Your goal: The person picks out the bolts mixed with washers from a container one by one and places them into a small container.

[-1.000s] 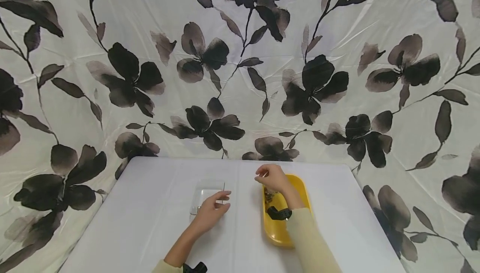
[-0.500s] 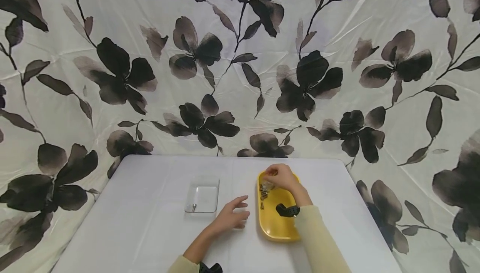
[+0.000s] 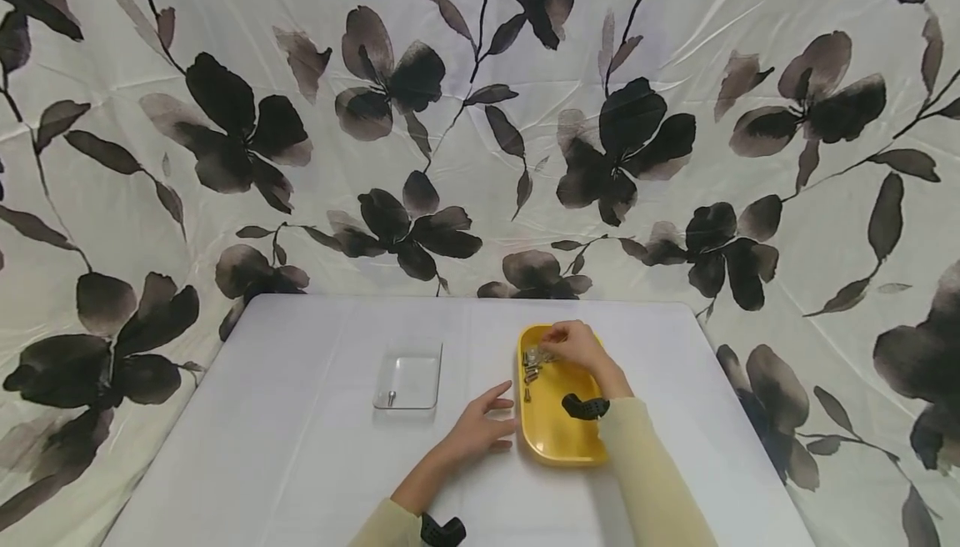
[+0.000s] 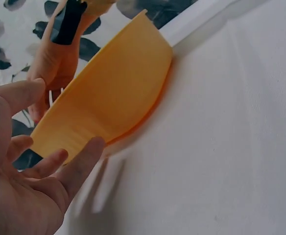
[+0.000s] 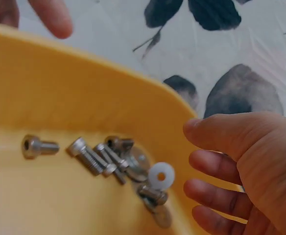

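A yellow tray [image 3: 558, 434] lies on the white table, right of centre. At its far end sits a small heap of silver screws [image 3: 532, 361] with a white washer [image 5: 161, 175]. My right hand [image 3: 552, 348] hovers just over that heap. In the right wrist view its fingers [image 5: 216, 161] are loosely bent beside the screws [image 5: 96, 156] and hold nothing. My left hand [image 3: 487, 424] rests flat on the table with its fingers spread, just left of the tray. In the left wrist view the palm [image 4: 30, 186] faces the tray's outer wall [image 4: 113, 93].
A clear plastic dish [image 3: 408, 376] with one screw [image 3: 391, 398] in it stands left of the tray. The white table [image 3: 300, 464] ends at a floral cloth backdrop [image 3: 480, 113] behind and on both sides. Black camera straps [image 3: 585, 407] sit on both wrists.
My left hand has left the clear dish and moved right to the tray's side, leaving a screw in the dish. My right hand has come down over the screws in the tray.
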`<state>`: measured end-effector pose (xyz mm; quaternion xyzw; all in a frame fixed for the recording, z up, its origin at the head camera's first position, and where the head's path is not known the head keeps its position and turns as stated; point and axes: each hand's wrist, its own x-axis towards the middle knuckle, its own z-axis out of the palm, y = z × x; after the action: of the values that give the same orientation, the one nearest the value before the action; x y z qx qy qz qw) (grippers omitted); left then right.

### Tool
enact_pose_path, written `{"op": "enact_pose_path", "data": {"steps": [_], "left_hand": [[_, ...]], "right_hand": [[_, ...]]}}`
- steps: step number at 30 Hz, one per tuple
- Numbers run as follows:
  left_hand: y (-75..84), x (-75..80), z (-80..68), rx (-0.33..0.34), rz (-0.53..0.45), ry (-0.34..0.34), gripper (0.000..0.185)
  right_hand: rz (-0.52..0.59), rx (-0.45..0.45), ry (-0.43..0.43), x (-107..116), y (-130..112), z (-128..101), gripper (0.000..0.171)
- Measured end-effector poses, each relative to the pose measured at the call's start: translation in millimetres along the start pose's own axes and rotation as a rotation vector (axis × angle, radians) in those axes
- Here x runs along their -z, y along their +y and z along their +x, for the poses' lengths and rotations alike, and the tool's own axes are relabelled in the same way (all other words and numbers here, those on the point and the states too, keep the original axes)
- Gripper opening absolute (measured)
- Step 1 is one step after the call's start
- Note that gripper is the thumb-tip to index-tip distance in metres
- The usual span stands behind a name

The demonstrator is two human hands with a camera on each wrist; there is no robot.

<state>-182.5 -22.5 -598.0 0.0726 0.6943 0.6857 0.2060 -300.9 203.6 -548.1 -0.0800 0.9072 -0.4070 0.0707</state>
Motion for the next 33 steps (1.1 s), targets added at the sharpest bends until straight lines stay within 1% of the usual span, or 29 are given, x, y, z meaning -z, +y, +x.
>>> {"op": "enact_pose_path", "data": {"steps": [2, 4, 8, 12, 15, 20, 23, 26, 31, 33], "left_hand": [[-0.4, -1.6, 5.3, 0.0, -0.02, -0.009, 0.075], [-3.5, -4.1, 7.2, -0.006, -0.034, -0.013, 0.078], [-8.2, -9.2, 6.2, -0.025, -0.053, -0.017, 0.084], [-9.1, -14.8, 3.5, -0.035, -0.085, -0.009, 0.085], [-8.9, -17.9, 2.4, -0.041, -0.109, 0.004, 0.083], [-9.3, -19.9, 2.5, -0.04, -0.134, 0.007, 0.082], [-8.8, -20.0, 2.4, -0.041, -0.167, 0.0, 0.083], [-7.5, -20.6, 2.4, -0.05, -0.2, -0.001, 0.083], [-5.9, -21.6, 2.1, -0.032, -0.192, 0.001, 0.084], [-5.1, -21.1, 2.8, -0.035, -0.181, 0.006, 0.083]], "right_hand": [[-0.005, 0.001, -0.008, 0.5, 2.5, 2.7, 0.01], [-0.001, 0.003, -0.019, -1.6, 4.9, 2.7, 0.01], [0.019, 0.009, -0.031, -8.0, 11.0, 0.8, 0.011], [0.023, -0.04, -0.063, -14.1, 17.9, -1.9, 0.011], [0.033, -0.053, -0.088, -17.8, 22.6, -2.6, 0.01], [0.066, -0.063, -0.091, -22.6, 30.3, -1.8, 0.01], [0.074, -0.071, -0.084, -25.0, 33.5, -0.7, 0.009], [0.072, -0.062, -0.079, -26.7, 35.0, -0.1, 0.007], [0.029, -0.077, -0.112, -29.2, 36.3, 2.2, 0.005], [0.01, -0.06, -0.102, -29.5, 35.2, 4.1, 0.005]]}}
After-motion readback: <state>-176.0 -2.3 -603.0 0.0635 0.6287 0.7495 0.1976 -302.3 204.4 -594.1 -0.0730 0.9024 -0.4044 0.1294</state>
